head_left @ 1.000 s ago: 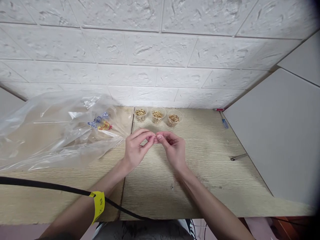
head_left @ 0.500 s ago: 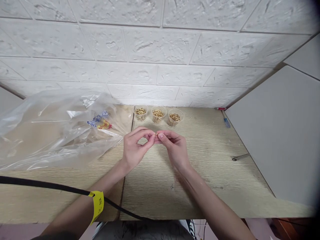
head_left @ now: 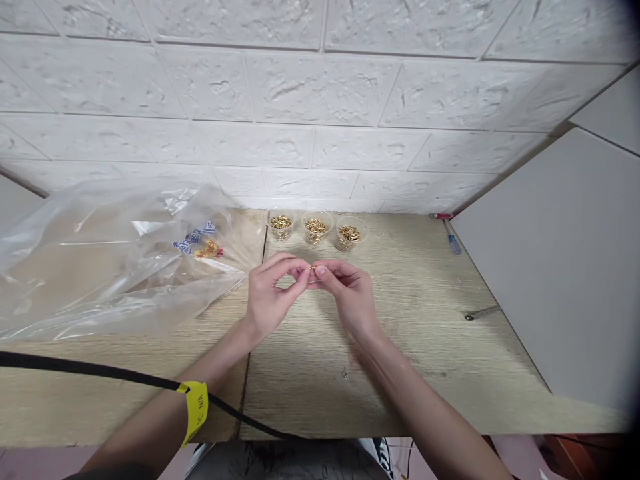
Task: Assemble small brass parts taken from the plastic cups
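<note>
Between the fingertips of both hands is a small brass-coloured pin, mostly covered by the fingers. My left hand pinches its left end with thumb and forefinger. From the other side my right hand grips it between thumb and curled fingers. Just beyond the hands stand three clear plastic cups: a left cup, a middle cup and a right cup, each holding many small brass-coloured pieces. The exact shape of the held piece is too small to make out.
A large clear plastic bag covers the table's left side. A black cable with a yellow tag crosses in front of my left forearm. At right lie a blue-handled screwdriver, a metal tool and a grey panel.
Both hands stay in nearly the same place, fingertips still together on the small piece. Only a very slight shift of the fingers shows; cups and bag are unmoved.
</note>
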`<state>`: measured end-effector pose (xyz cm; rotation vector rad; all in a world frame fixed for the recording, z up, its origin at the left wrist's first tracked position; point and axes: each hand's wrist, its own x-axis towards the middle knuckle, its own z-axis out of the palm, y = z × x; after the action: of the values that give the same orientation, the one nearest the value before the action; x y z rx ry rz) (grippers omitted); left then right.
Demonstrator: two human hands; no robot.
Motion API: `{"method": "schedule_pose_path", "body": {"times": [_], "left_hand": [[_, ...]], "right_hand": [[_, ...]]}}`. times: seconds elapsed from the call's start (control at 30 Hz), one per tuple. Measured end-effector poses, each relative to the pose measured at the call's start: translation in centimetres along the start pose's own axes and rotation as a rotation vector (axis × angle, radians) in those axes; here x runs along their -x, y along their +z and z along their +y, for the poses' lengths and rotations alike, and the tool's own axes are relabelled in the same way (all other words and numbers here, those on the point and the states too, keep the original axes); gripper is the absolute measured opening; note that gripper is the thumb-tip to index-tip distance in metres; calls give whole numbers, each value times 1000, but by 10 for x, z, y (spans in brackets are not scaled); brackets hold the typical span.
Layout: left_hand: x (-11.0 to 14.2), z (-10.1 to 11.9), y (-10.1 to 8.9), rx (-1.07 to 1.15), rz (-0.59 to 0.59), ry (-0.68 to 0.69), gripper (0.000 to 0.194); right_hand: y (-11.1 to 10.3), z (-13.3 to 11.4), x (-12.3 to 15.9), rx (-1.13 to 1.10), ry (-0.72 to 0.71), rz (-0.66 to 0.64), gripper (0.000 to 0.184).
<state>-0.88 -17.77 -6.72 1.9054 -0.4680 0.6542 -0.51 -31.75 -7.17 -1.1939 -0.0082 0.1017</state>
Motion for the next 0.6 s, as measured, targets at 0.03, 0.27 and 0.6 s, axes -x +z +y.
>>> {"method": "schedule_pose_path", "body": {"times": [0.03, 0.27, 0.6], "left_hand": [[0, 0, 0, -12, -6, 13, 8], [-1, 1, -3, -124, -66, 128, 12], [0, 2, -5, -29, -113, 38, 10]], "right_hand": [[0, -1, 0, 29, -13, -5, 24], [-5, -2, 4, 368, -232, -19, 20], [-6, -7, 6, 584, -443, -47, 16]]}}
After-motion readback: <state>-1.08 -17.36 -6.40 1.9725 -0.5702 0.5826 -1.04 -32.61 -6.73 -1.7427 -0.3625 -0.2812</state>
